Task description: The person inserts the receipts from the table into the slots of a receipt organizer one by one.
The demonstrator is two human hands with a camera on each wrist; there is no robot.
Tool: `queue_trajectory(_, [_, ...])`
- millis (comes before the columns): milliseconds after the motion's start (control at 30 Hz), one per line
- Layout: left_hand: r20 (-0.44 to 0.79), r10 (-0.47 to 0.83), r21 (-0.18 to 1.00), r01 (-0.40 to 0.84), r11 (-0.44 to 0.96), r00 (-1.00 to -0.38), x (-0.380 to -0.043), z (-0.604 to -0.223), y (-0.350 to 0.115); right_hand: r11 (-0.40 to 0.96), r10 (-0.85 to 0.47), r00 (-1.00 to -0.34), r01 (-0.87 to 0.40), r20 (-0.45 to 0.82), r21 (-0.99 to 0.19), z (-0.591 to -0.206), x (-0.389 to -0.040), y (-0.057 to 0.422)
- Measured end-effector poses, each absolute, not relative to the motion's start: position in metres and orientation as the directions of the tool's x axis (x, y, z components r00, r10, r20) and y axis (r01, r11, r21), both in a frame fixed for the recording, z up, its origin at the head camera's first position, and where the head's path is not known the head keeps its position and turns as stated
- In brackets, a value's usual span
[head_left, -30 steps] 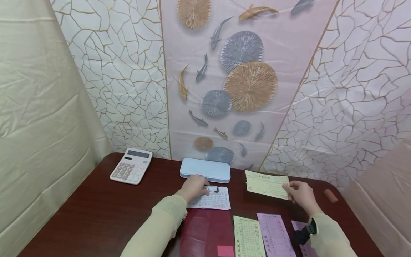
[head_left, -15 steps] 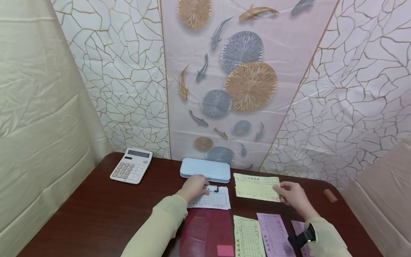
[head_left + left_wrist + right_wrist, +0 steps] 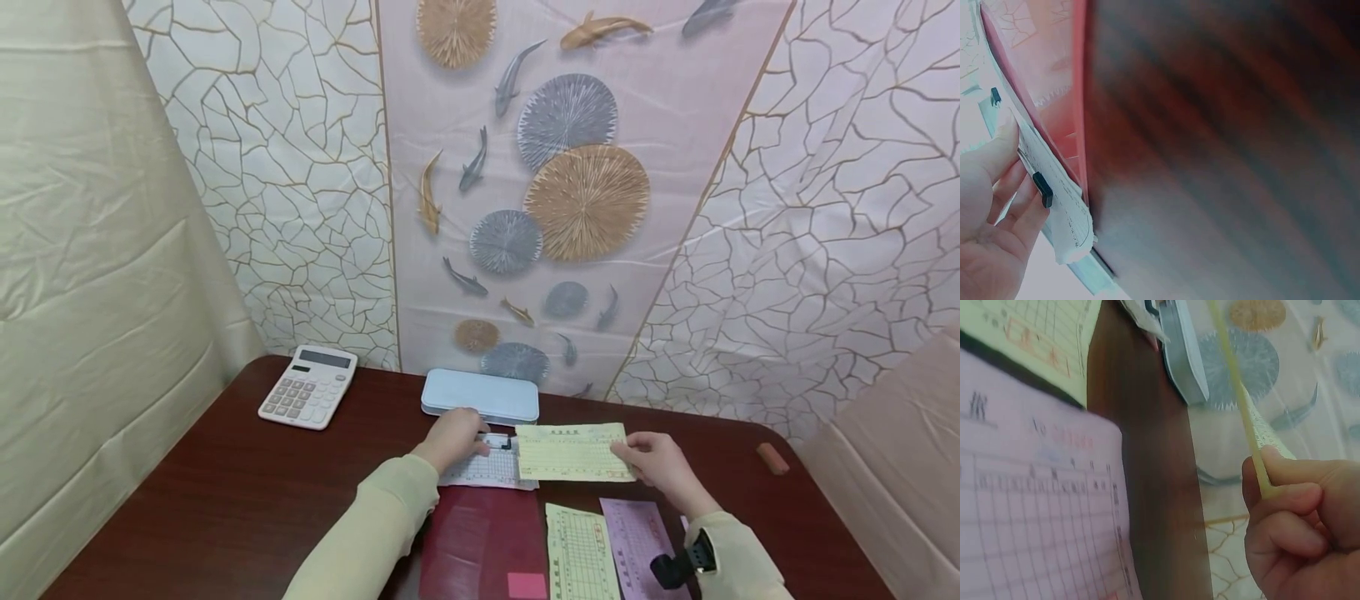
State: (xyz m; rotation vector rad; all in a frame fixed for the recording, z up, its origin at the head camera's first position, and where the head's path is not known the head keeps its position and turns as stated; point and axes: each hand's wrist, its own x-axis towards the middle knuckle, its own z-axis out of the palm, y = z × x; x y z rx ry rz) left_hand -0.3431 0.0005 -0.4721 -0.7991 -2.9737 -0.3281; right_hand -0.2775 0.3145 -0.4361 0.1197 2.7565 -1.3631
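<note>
My left hand (image 3: pixel 456 440) grips the clip (image 3: pixel 506 444) at the top of a dark red folder (image 3: pixel 480 542), over a stack of white printed forms (image 3: pixel 480 475). In the left wrist view, the thumb and fingers lie between the clip's two black ends (image 3: pixel 1042 189). My right hand (image 3: pixel 662 467) pinches the right end of a yellow form (image 3: pixel 573 454) between thumb and fingers. The form's left end overlaps the right side of the white stack in the head view. The right wrist view has this yellow form (image 3: pixel 1241 394) nearly edge-on, raised above the table.
Another yellow form (image 3: pixel 581 550) and a purple form (image 3: pixel 641 542) lie right of the folder; a further purple one is mostly hidden by the right arm. A light blue case (image 3: pixel 480 393) stands behind the clip. A calculator (image 3: pixel 309 387) is at left, a reddish-brown block (image 3: pixel 772 458) at right.
My right hand has carried the yellow form leftward and slightly nearer, from the table's right side to the white stack's edge. My left hand has stayed at the clip.
</note>
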Motion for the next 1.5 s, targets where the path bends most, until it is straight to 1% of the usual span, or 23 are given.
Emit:
queue_trajectory(233, [0.091, 0.477, 0.195, 0.485, 0.853, -0.874, -0.342, -0.471, -0.001, 0.594, 0.038, -0.994, 0.107, -0.105, -0.797, -0.443, -0.276, 0.301])
queue_trajectory(500, [0.089, 0.479, 0.195, 0.487, 0.851, -0.873, -0.342, -0.476, 0.003, 0.549, 0.010, -0.981, 0.165, -0.191, -0.819, -0.444, -0.268, 0.291])
queue_trajectory(800, [0.101, 0.475, 0.180, 0.486, 0.855, -0.874, -0.341, -0.474, 0.002, 0.598, 0.000, -0.991, 0.110, -0.137, -0.794, -0.453, -0.266, 0.269])
queue_trajectory(900, [0.109, 0.483, 0.169, 0.494, 0.853, -0.869, -0.341, -0.473, 0.001, 0.598, 0.004, -0.990, 0.115, -0.140, -0.793, -0.455, -0.266, 0.261])
queue_trajectory(1067, [0.105, 0.484, 0.164, 0.495, 0.853, -0.869, -0.341, -0.472, 0.001, 0.583, -0.027, -0.986, 0.118, -0.165, -0.804, -0.456, -0.265, 0.252])
queue_trajectory(1300, [0.092, 0.459, 0.190, 0.468, 0.863, -0.884, -0.340, -0.472, 0.002, 0.551, -0.049, -0.982, 0.127, -0.184, -0.825, -0.457, -0.263, 0.243])
queue_trajectory(1500, [0.095, 0.455, 0.209, 0.464, 0.861, -0.886, -0.341, -0.471, 0.002, 0.528, -0.047, -0.972, 0.171, -0.230, -0.832, -0.459, -0.261, 0.235])
